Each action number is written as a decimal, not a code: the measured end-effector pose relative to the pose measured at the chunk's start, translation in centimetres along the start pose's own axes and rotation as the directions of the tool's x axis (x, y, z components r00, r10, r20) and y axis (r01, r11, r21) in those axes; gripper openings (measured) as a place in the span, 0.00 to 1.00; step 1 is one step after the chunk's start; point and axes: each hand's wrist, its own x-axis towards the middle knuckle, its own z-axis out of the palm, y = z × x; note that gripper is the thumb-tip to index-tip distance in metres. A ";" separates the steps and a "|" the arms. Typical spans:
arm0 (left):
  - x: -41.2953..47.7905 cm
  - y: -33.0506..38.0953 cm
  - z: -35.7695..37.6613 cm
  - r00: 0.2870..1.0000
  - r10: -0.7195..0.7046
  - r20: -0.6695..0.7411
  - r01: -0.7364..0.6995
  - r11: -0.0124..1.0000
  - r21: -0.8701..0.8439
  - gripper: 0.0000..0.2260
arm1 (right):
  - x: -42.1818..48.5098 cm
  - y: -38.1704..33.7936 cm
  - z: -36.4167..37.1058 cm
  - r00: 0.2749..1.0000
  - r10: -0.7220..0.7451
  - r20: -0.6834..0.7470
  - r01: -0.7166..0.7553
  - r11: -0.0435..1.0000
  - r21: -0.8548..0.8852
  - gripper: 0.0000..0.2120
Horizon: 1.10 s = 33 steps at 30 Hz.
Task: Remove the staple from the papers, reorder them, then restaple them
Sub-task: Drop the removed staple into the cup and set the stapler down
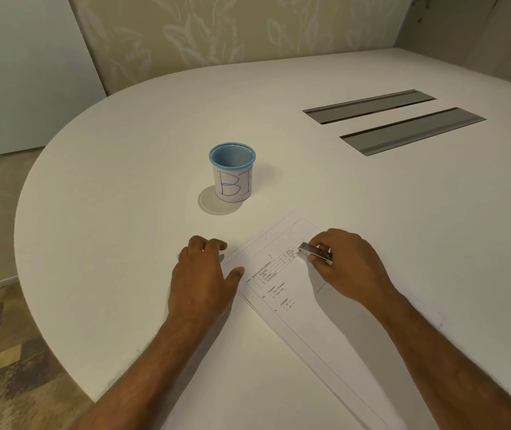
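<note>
A stack of printed papers (282, 283) lies diagonally on the white table (124, 243), running from the middle toward the lower right. My left hand (201, 274) rests palm-down on the table at the stack's left edge, with the thumb touching the top sheet. My right hand (344, 262) grips a small silver metal stapler (314, 252) between thumb and fingers. The tool's tip sits over the far part of the top sheet, near a printed table. No staple is visible.
A blue mesh cup (232, 172) wrapped in paper marked "BI" stands behind my hands. Two grey cable slots (369, 106) (412, 130) are set into the table at the far right. The table's curved edge runs along the left, with floor beyond.
</note>
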 end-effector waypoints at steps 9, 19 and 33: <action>1.0 -0.2 -0.2 0.981 0.179 0.074 -0.165 0.973 -0.163 0.12 | 2.3 -0.7 -0.6 0.976 -0.197 -0.088 0.195 0.980 -0.029 0.03; 2.9 -2.1 0.1 0.927 0.314 0.205 -0.294 0.948 -0.122 0.19 | 6.5 -3.0 0.1 0.881 -0.167 0.443 0.043 0.960 0.275 0.07; 2.6 -2.3 0.3 0.941 0.302 0.152 -0.265 0.938 -0.221 0.19 | 7.5 -3.3 1.4 0.856 -0.136 0.499 -0.015 0.958 0.287 0.07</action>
